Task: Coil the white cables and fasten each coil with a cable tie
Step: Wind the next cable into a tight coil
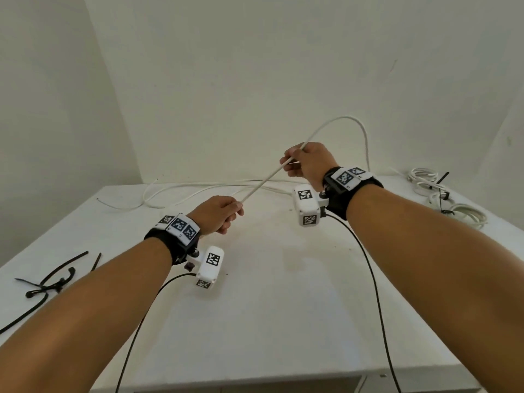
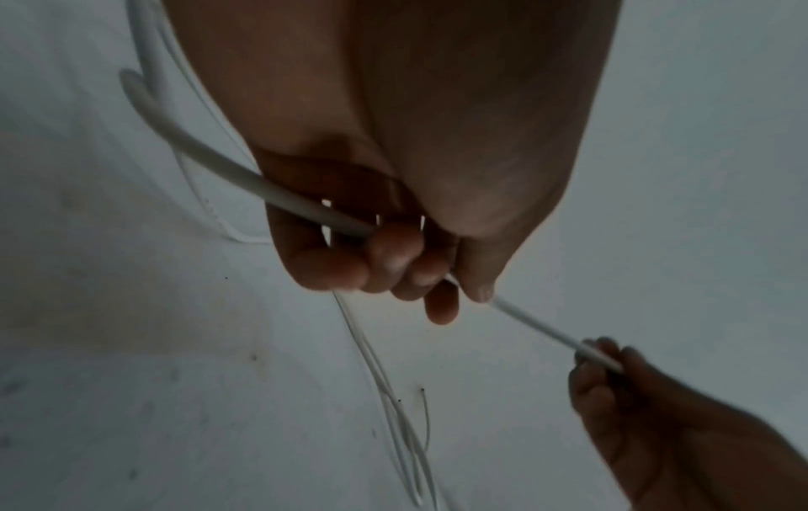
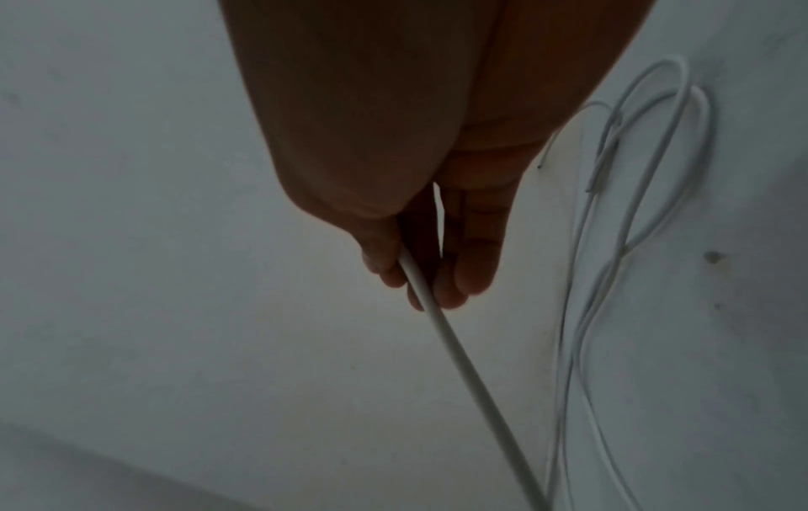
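Cable (image 1: 261, 185) runs taut between both hands, raised above the white table (image 1: 283, 293). Left hand (image 1: 217, 214) has its fingers curled round the white cable, which enters the fist on the little-finger side and comes out between thumb and forefinger; in the left wrist view the fingers (image 2: 384, 256) wrap it closely, thumb tip pressing where it leaves. Right hand (image 1: 307, 163), higher and nearer the table's far edge, pinches the same cable between thumb and curled fingers, and the right wrist view shows the cable lying along the fingertips (image 3: 454, 276) (narrow grip, the other fingers folded beside it). Beyond the right hand the cable arches upward and drops toward the far right part of the table. Loose loops of white cable (image 1: 181, 191) lie along the far edge, behind the hands.

Near the far right corner sit finished coils (image 1: 425, 180), with dark ties across them. Black cable ties (image 1: 51, 282) lie in a loose heap by the left edge, well apart from both hands.
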`<act>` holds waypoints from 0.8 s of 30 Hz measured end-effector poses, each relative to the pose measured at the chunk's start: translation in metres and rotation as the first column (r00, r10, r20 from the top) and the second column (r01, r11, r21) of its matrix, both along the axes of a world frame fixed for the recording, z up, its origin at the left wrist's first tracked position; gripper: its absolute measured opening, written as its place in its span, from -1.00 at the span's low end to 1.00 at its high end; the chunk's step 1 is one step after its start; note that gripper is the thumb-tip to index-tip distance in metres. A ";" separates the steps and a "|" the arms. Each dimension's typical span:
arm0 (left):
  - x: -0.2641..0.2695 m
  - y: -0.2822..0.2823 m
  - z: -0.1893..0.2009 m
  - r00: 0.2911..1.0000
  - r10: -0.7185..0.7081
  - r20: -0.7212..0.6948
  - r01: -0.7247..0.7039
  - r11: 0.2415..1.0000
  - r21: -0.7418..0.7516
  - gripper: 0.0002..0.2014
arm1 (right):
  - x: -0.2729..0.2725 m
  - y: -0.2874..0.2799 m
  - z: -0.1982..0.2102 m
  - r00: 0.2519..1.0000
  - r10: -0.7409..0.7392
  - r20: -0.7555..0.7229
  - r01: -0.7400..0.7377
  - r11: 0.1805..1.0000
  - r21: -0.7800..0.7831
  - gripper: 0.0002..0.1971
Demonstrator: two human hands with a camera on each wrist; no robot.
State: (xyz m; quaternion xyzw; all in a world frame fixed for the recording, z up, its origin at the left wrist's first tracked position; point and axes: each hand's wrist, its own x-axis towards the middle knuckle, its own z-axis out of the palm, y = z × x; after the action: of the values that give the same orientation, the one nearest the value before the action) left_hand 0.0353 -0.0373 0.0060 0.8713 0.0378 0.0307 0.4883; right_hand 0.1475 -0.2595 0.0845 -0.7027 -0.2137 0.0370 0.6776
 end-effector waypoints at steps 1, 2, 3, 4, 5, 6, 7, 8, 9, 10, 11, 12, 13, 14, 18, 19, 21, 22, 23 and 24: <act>-0.002 0.002 0.001 1.000 0.014 -0.024 -0.015 1.000 -0.016 -0.72 | 0.004 -0.002 -0.001 1.000 -0.001 -0.026 0.001 1.000 0.009 -0.82; -0.004 0.004 0.003 0.999 0.029 -0.034 -0.029 1.000 -0.002 -0.71 | 0.006 -0.003 -0.003 0.998 -0.003 -0.059 0.003 1.000 -0.010 -0.80; -0.004 0.005 0.005 0.999 0.048 -0.025 -0.047 0.998 0.051 -0.70 | 0.006 -0.004 -0.005 0.995 -0.021 -0.098 0.014 0.997 -0.074 -0.76; -0.004 0.006 0.007 0.997 0.072 0.005 -0.072 0.991 0.116 -0.68 | 0.003 -0.004 -0.006 0.992 -0.052 -0.119 0.026 0.978 -0.207 -0.69; -0.004 0.007 0.009 0.995 0.092 0.040 -0.097 0.981 0.169 -0.67 | -0.002 -0.003 -0.007 0.992 -0.079 -0.097 0.033 0.911 -0.411 -0.58; -0.003 0.008 0.011 0.993 0.104 0.063 -0.114 0.975 0.189 -0.66 | -0.007 -0.002 -0.007 0.997 -0.067 -0.035 0.032 0.793 -0.609 -0.48; -0.003 0.008 0.013 0.991 0.110 0.073 -0.121 0.977 0.178 -0.65 | -0.012 0.000 -0.007 0.998 -0.012 0.062 0.054 0.670 -0.740 -0.44; -0.002 0.007 0.014 0.991 0.113 0.074 -0.123 0.980 0.158 -0.64 | -0.017 0.003 -0.008 0.981 0.064 0.183 0.110 0.595 -0.796 -0.46; -0.002 0.006 0.017 0.991 0.110 0.077 -0.120 0.982 0.147 -0.63 | -0.022 0.007 -0.010 0.940 0.137 0.313 0.177 0.588 -0.789 -0.52; -0.002 0.004 0.019 0.991 0.103 0.084 -0.114 0.983 0.141 -0.62 | -0.027 0.012 -0.011 0.882 0.194 0.430 0.221 0.635 -0.740 -0.62; -0.002 0.001 0.021 0.991 0.094 0.095 -0.106 0.985 0.133 -0.62 | -0.033 0.019 -0.013 0.819 0.242 0.520 0.238 0.682 -0.691 -0.75; -0.002 -0.002 0.024 0.991 0.084 0.106 -0.096 0.989 0.114 -0.61 | -0.038 0.026 -0.015 0.760 0.305 0.574 0.229 0.700 -0.676 -0.85; -0.003 -0.005 0.026 0.990 0.073 0.117 -0.083 0.993 0.081 -0.61 | -0.041 0.032 -0.019 0.715 0.374 0.591 0.222 0.681 -0.698 -0.81; -0.004 -0.008 0.028 0.989 0.064 0.130 -0.069 0.997 0.036 -0.61 | -0.040 0.038 -0.024 0.700 0.426 0.572 0.205 0.648 -0.734 -0.72; -0.012 -0.014 0.038 0.983 0.075 0.165 -0.054 0.990 -0.127 -0.60 | -0.038 0.048 -0.028 0.767 0.409 0.494 0.031 0.746 -0.665 -0.86; -0.015 -0.014 0.040 0.983 0.083 0.163 -0.055 0.984 -0.168 -0.59 | -0.036 0.048 -0.025 0.784 0.369 0.498 0.024 0.784 -0.620 -0.86; -0.021 -0.010 0.039 0.983 0.115 0.142 -0.073 0.960 -0.270 -0.56 | -0.033 0.045 -0.018 0.821 0.272 0.501 0.035 0.853 -0.521 -0.85; -0.025 -0.007 0.038 0.984 0.124 0.131 -0.077 0.944 -0.320 -0.56 | -0.030 0.042 -0.016 0.841 0.217 0.495 0.045 0.885 -0.464 -0.87; -0.028 -0.004 0.036 0.984 0.126 0.123 -0.074 0.929 -0.363 -0.56 | -0.026 0.039 -0.013 0.860 0.170 0.482 0.047 0.912 -0.407 -0.89; -0.031 -0.002 0.033 0.986 0.122 0.115 -0.066 0.914 -0.401 -0.57 | -0.023 0.036 -0.011 0.873 0.133 0.468 0.048 0.933 -0.356 -0.91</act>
State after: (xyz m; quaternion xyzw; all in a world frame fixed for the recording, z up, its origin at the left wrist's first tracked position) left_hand 0.0038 -0.0397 0.0390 0.7476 0.0515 0.1056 0.6536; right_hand 0.1246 -0.2236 0.0737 -0.7954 -0.3819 -0.0870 0.4626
